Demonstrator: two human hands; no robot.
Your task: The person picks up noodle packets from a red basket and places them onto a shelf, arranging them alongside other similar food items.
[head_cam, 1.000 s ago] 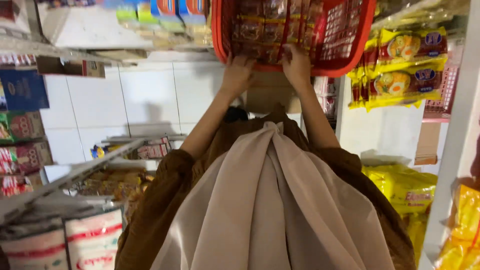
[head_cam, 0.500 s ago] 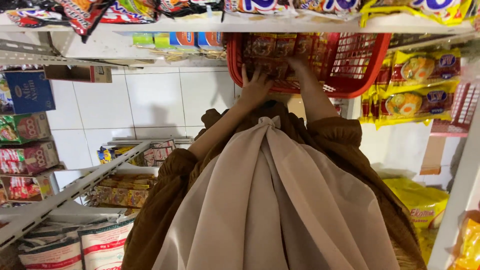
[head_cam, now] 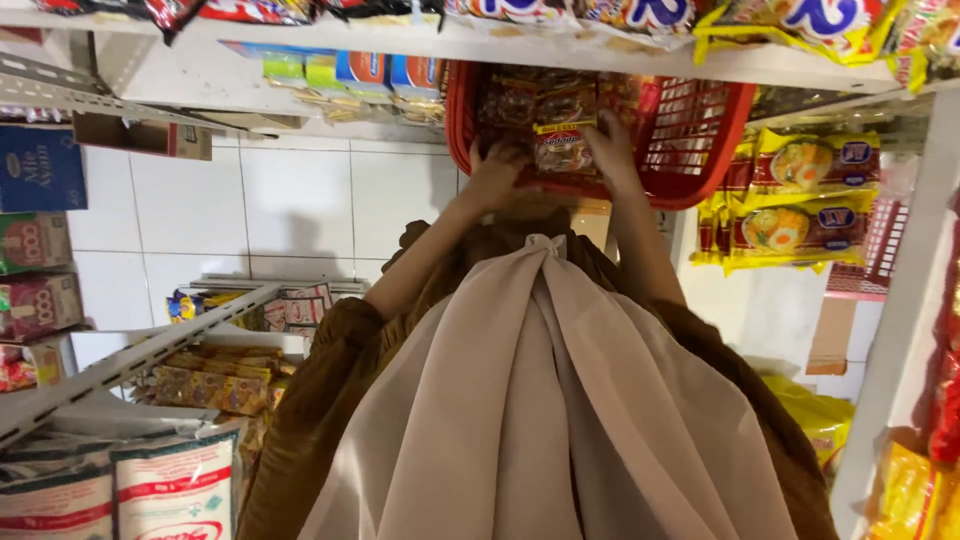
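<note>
Both hands reach into a red plastic basket with slotted sides, set on the white shelf. The left hand and right hand pinch a glossy, crinkled snack packet between them, held upright at the basket's near wall among similar shiny packets
</note>
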